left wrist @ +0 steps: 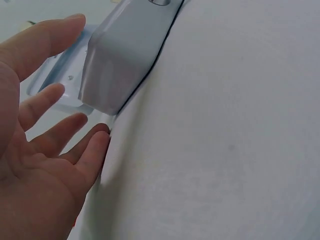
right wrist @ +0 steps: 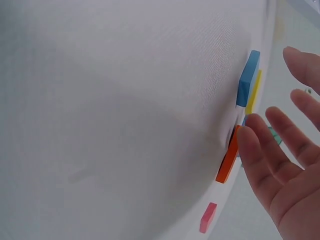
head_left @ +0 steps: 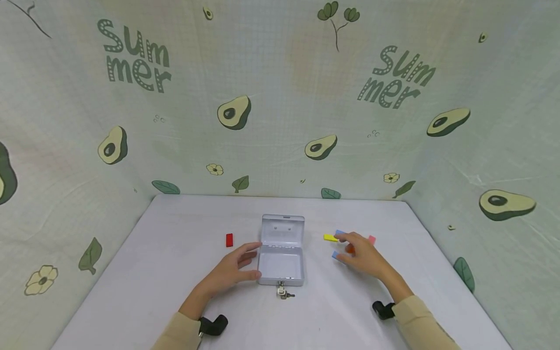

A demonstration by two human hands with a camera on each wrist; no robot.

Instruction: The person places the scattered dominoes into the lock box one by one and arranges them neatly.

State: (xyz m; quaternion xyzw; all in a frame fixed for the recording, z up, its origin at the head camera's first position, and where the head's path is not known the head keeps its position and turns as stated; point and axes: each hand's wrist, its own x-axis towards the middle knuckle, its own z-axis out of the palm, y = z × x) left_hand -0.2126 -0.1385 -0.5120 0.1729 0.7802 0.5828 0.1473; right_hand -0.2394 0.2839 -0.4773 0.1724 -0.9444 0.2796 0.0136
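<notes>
Pale blue-grey is being shown all over by the box (head_left: 281, 265), silver plus darker metal by the keys (head_left: 286, 295). Flat solid colours are being carried by the blocks — red by the red block (head_left: 229, 240), yellow by the yellow block (head_left: 330, 237), orange by the orange block (right wrist: 228, 157), pink by the pink block (right wrist: 208, 218), blue by two blue blocks (right wrist: 248, 80). Plain white is being shown by the tabletop (head_left: 323, 316). Pale green-white is being broken up on the curtain (head_left: 280, 73) by prints: yellow-green avocados (head_left: 321, 147) with dark stones, green leaves (head_left: 90, 255), cream flowers (head_left: 214, 169), grey-green "Summer" lettering (head_left: 142, 76) — light-dotted. Plain beige is being worn on both sleeves (head_left: 422, 321), black on the wrist mounts (head_left: 214, 325).
</notes>
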